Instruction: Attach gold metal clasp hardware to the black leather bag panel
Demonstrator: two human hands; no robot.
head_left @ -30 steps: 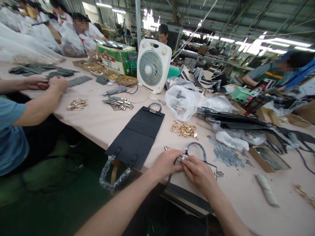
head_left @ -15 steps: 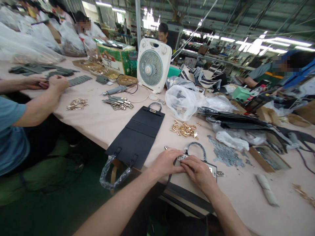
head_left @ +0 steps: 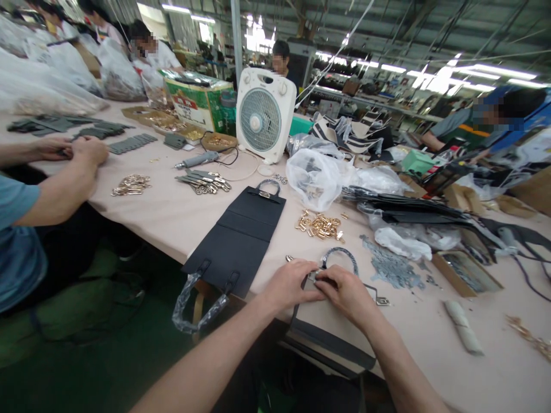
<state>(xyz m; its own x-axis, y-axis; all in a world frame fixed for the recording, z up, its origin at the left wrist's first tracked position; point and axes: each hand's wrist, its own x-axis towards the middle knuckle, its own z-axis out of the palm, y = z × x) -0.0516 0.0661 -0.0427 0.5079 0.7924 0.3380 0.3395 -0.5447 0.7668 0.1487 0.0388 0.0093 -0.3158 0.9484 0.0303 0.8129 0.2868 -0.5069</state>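
With my left hand (head_left: 299,284) I hold the top left part of the bag (head_left: 333,324), the thumb and fingers around its edge. My right hand (head_left: 342,289) is just beside it, with fingers bent together over a small fitting (head_left: 316,275); they cover it, so I cannot tell if they grip it. The bag lies beige side up at the near edge of the worktop (head_left: 408,355), its wrapped handle (head_left: 340,250) standing out beyond both hands. Near its right corner I see a metal clasp (head_left: 382,300). To the left, a black panel (head_left: 245,229) lies flat, one handle hanging over the edge. Beyond my hands is a heap of gold pieces (head_left: 321,225), and to its right, grey pieces (head_left: 391,264).
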